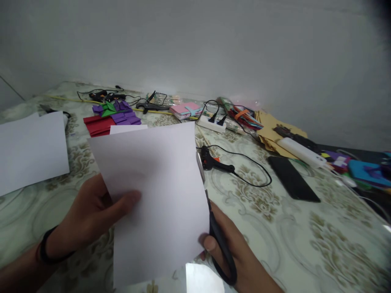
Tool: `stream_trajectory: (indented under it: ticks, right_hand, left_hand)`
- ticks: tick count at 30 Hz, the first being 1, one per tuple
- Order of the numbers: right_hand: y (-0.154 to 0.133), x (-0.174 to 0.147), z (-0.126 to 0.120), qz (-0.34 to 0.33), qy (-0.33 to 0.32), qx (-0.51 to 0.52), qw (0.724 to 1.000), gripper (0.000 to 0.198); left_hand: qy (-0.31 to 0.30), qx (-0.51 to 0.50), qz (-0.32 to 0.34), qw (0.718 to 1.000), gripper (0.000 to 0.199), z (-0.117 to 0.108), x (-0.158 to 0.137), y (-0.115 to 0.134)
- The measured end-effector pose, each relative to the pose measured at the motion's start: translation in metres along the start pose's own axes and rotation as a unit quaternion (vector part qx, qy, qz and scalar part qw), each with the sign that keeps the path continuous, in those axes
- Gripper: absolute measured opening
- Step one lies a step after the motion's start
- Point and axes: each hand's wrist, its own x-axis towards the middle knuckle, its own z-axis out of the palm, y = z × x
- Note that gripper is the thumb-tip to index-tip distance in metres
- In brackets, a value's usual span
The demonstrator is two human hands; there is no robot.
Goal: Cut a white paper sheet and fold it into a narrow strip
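Observation:
A white sheet of paper is held up above the table, tilted toward me. My left hand grips its left side, thumb on the front and fingers hidden behind. On the right, my right hand is closed round black-handled scissors, its thumb in a handle loop. The blades lie along the sheet's right edge and are partly hidden; I cannot tell whether they touch the paper. Below the scissors lies a small white paper piece. A black glue gun rests just beyond the sheet.
More white paper lies at the left. Red folded paper and purple folded paper sit behind. A power strip with plugs stands near the wall. A black phone and a white power bank lie at the right.

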Motion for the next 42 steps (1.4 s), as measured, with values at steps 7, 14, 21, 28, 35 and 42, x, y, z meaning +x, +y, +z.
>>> stream_trajectory:
  ticks: [7, 14, 21, 28, 35, 42]
  right_hand:
    - [0.012, -0.003, 0.001, -0.009, 0.015, 0.003, 1.0, 0.059]
    - [0.004, -0.001, 0.002, 0.018, -0.024, 0.056, 0.998, 0.061]
    - [0.011, -0.004, 0.004, 0.023, -0.008, 0.064, 0.998, 0.062]
    - [-0.001, 0.001, 0.0, -0.021, -0.002, -0.016, 1.0, 0.058]
    - [-0.015, 0.002, -0.008, -0.06, -0.011, -0.088, 0.994, 0.063]
    - [-0.009, 0.002, -0.008, -0.087, -0.028, -0.085, 0.992, 0.063]
  left_hand:
    - [0.002, 0.003, -0.043, 0.999, 0.015, -0.001, -0.002, 0.004]
    - [0.002, -0.008, -0.048, 0.999, 0.014, -0.001, -0.002, 0.003]
    - [-0.002, -0.019, -0.064, 0.998, 0.015, -0.002, -0.003, 0.002]
    - [-0.011, -0.026, -0.074, 0.997, 0.015, -0.002, -0.001, 0.0]
    - [-0.011, -0.042, -0.09, 0.995, 0.016, -0.004, -0.003, -0.002]
    - [-0.04, -0.064, -0.122, 0.99, 0.017, -0.005, -0.004, -0.004]
